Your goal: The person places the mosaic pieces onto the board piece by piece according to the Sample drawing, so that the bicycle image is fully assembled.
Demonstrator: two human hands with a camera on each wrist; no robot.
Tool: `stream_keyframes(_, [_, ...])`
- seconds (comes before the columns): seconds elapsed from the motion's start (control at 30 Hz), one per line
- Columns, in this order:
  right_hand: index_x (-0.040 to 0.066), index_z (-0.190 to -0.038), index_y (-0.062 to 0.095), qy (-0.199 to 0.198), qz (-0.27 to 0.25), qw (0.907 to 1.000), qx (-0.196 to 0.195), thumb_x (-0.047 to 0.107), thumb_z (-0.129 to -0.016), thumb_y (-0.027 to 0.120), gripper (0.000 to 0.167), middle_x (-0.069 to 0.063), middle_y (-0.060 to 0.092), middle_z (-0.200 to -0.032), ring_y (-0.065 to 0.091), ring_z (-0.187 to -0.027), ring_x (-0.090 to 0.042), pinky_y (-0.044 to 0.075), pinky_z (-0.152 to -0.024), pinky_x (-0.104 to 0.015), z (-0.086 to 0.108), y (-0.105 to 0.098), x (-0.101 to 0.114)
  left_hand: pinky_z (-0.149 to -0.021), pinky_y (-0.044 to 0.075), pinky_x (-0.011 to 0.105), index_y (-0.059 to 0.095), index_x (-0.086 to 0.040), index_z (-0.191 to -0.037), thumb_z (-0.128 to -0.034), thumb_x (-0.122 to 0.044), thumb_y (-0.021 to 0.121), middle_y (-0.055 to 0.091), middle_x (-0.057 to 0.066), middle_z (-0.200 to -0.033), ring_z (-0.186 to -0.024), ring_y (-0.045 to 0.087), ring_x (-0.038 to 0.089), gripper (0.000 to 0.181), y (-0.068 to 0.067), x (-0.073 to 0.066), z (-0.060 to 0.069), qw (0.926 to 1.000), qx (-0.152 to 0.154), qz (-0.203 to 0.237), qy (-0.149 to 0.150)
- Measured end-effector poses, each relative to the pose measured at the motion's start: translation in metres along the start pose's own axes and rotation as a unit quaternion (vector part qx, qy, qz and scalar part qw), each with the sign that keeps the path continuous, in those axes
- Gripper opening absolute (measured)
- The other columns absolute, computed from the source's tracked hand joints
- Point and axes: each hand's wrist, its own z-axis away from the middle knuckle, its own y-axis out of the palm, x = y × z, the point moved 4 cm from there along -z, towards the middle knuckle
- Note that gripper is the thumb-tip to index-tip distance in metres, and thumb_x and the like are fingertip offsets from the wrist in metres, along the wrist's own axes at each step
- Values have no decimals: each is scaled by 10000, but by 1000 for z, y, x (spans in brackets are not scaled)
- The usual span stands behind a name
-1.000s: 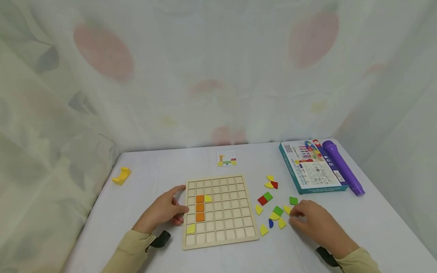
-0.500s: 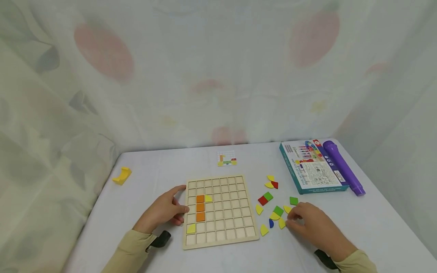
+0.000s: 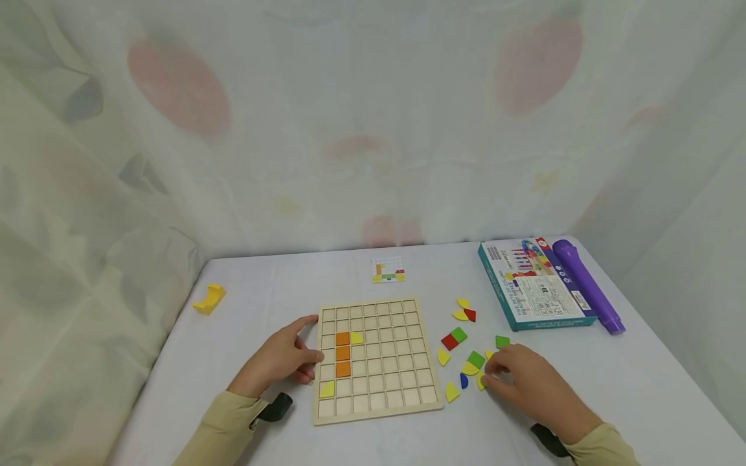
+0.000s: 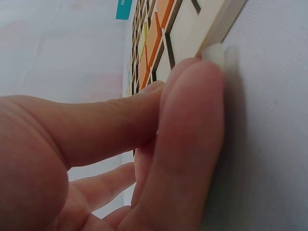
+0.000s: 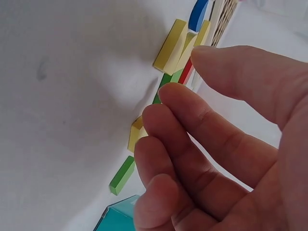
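Observation:
A wooden grid board [image 3: 379,369] lies on the table with three orange squares [image 3: 342,354] and two yellow pieces [image 3: 327,389] in its cells. My left hand [image 3: 285,357] grips the board's left edge, the thumb over the rim. Loose flat pieces lie right of the board: a green square [image 3: 476,359], a blue half-round piece [image 3: 463,380], a red square [image 3: 449,342] and yellow quarter-round pieces [image 3: 452,392]. Among them hovers my right hand [image 3: 527,385], close to a yellow piece [image 5: 173,48]. Its thumb and forefinger stand apart with nothing between them in the right wrist view.
A small pattern card [image 3: 388,270] lies behind the board. At the back right are a teal-edged box [image 3: 536,285] and a purple microphone-shaped tube [image 3: 587,285]. A yellow curved block [image 3: 209,299] sits at the far left.
My right hand has drifted slightly left, now partly covering the yellow pieces nearest it. The left hand and the board have stayed put.

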Motion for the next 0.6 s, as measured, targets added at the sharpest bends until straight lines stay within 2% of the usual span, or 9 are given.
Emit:
stream_keyframes(0.3, [255,-982,789,179,56,9996,188,421,-831,937,269,96,666,-947,586,-927,-116,615,-950,-427,1,3,-1,-598,652,366,385,-211,-1678,-905,-118,878,612,156,-947,-626,720,227,921,0,-1,0,10000,14,-27,42])
stream_keyframes(0.6, [227,-1003,795,333,122,9993,121,469,-847,916,312,80,690,-951,600,-918,-133,621,-916,-456,-1,-1,-9,-608,654,364,388,-221,-1677,-909,-117,873,622,159,-941,-631,723,234,914,0,0,0,10000,35,5,15])
